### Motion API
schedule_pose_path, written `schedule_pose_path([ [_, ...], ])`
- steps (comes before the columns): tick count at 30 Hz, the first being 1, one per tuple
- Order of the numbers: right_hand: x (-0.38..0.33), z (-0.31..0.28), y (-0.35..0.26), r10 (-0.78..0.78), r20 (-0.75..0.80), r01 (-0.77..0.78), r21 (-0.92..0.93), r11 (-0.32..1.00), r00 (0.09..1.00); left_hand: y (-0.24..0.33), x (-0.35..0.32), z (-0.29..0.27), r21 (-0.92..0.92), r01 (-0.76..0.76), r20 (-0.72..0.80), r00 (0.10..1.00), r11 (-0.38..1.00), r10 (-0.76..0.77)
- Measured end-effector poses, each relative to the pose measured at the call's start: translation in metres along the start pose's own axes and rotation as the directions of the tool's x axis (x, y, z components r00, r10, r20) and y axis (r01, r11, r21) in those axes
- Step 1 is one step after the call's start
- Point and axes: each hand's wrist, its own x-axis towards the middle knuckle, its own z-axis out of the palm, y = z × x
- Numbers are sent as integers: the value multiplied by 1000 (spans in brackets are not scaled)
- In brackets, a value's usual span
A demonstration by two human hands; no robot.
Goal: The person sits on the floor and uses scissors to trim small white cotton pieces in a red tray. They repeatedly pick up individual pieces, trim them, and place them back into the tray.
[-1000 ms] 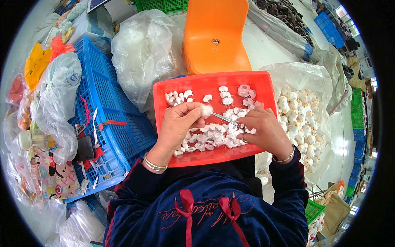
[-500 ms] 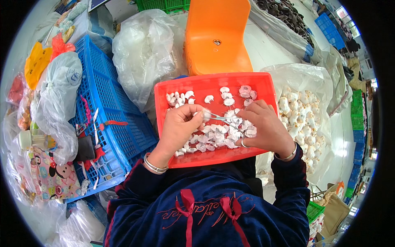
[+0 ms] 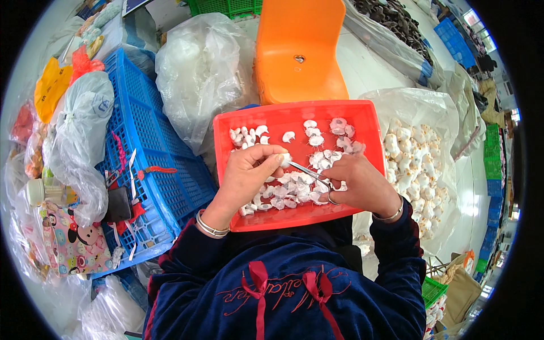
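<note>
Pinching a small white piece (image 3: 283,160) between thumb and fingertips, the left hand (image 3: 249,173) is curled closed over the red plastic tray (image 3: 294,116) on the person's lap. The right hand (image 3: 360,184) grips a pair of small scissors (image 3: 309,171), fingers through the handle loops, blades pointing left with their tips at the held piece. More white pieces (image 3: 294,187) lie heaped in the tray beneath both hands. An orange plastic chair (image 3: 300,51) stands just beyond the tray, a blue plastic crate (image 3: 150,141) sits to its left, and a clear bag of white pieces (image 3: 419,164) lies to its right.
</note>
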Motion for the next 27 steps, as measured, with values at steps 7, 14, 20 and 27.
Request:
schedule_pose_path([
  [7,-12,-7,2,-56,-279,51,-25,998,959,-4,3,-7,-238,-24,6,1000,971,26],
  [14,-6,0,-2,6,-140,-13,-55,998,990,-3,1,-3,-142,-47,-25,999,989,44],
  [20,-2,6,-2,-81,-175,90,43,995,981,-2,0,-2,-29,-41,-12,999,999,41],
  [27,-3,43,-21,100,-4,-79,591,803,995,3,-2,1,63,-141,-95,985,988,147],
])
